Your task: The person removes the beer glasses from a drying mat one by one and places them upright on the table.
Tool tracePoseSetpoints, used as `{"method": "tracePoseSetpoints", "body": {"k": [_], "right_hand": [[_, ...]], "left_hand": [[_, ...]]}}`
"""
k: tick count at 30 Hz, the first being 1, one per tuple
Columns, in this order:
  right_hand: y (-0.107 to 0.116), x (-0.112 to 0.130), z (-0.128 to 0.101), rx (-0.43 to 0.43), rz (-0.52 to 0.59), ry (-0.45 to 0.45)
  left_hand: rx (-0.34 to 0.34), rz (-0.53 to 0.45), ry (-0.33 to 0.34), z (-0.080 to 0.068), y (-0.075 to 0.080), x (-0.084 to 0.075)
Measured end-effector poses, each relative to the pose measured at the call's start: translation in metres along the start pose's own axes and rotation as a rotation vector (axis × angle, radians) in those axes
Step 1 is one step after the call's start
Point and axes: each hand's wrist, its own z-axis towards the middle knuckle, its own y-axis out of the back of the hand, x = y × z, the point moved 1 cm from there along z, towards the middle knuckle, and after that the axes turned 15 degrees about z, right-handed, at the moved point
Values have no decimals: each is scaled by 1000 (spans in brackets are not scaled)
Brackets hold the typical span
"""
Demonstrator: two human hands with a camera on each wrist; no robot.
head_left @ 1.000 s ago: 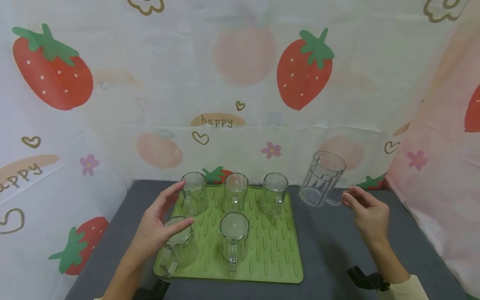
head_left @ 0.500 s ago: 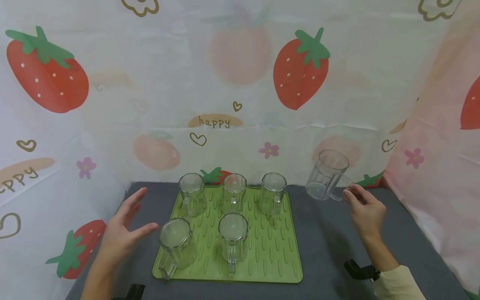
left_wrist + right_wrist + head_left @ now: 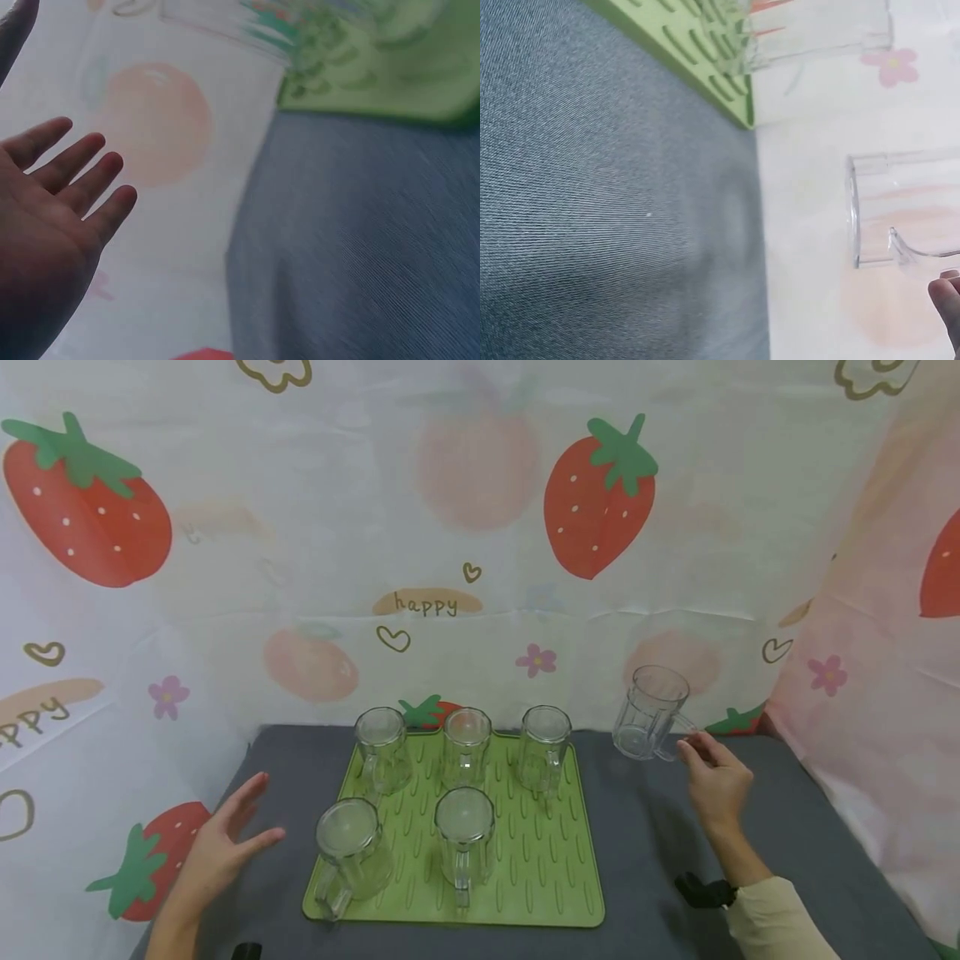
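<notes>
The right hand (image 3: 716, 781) pinches the handle of a clear glass mug (image 3: 649, 723), holding it tilted in the air above the far right part of the grey table (image 3: 660, 852), close to the strawberry-print cloth backdrop (image 3: 480, 527). In the right wrist view only a fingertip shows beside the mug's handle. The left hand (image 3: 221, 852) hovers with fingers spread and straight, holding nothing, over the table just left of the green drying mat (image 3: 547, 860). Five more glass mugs stand upside down on the mat: three in the back row (image 3: 467, 745) and two in the front row (image 3: 465, 835). The front left mug (image 3: 348, 852) is the one nearest the left hand, and they are apart
</notes>
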Motion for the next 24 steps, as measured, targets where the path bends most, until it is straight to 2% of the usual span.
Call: {"method": "tracePoseSetpoints", "body": {"k": [4, 8, 13, 19, 24], "right_hand": [[-2, -7, -1, -19, -22, -1], [-4, -16, -2, -36, -52, 6], [-7, -24, -4, -45, -86, 20], [-15, -32, -10, -46, -139, 5], [-22, -36, -15, -58, -164, 1]], "left_hand": [[73, 46, 71, 0, -9, 17], [140, 123, 120, 0, -18, 22], [162, 179, 93, -1, -33, 24], [246, 260, 111, -6, -46, 27], [253, 313, 67, -11, -53, 30]]}}
